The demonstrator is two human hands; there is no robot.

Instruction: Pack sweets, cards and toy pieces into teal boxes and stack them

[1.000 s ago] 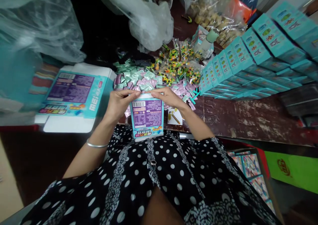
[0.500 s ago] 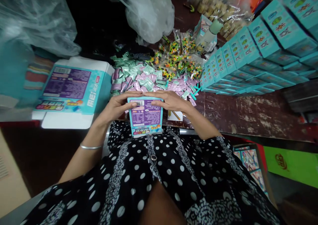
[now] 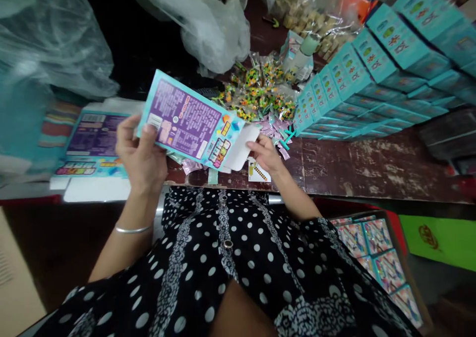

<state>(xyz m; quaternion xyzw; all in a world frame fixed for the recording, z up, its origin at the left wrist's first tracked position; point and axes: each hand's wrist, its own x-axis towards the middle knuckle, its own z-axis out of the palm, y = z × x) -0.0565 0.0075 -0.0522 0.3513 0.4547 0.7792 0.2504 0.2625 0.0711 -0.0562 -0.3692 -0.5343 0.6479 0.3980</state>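
A teal and purple printed cardboard box (image 3: 186, 121) is held tilted above the table, its purple back panel facing me. My left hand (image 3: 141, 153) grips its left end, thumb on the panel near the barcode. At the right end a white flap (image 3: 241, 151) sticks out, pinched between the thumb and fingers of my right hand (image 3: 265, 153). Beneath the right hand lies a small white card (image 3: 259, 172) with a pickaxe-like picture. Pink and green sachets (image 3: 191, 166) lie partly hidden under the box. Whether the box contains anything cannot be seen.
Flat unfolded boxes (image 3: 96, 138) lie at left. Bags of orange, green and black pieces (image 3: 260, 89) sit beyond the sachets, beside a bottle (image 3: 303, 56). Stacked teal boxes (image 3: 357, 74) line the right side. A carton of packed boxes (image 3: 383, 257) stands low at right, near a green panel (image 3: 441, 240).
The box has gone from upright at the table edge to raised and tilted leftward. My right hand has moved from its top to the white flap, now out at the right end.
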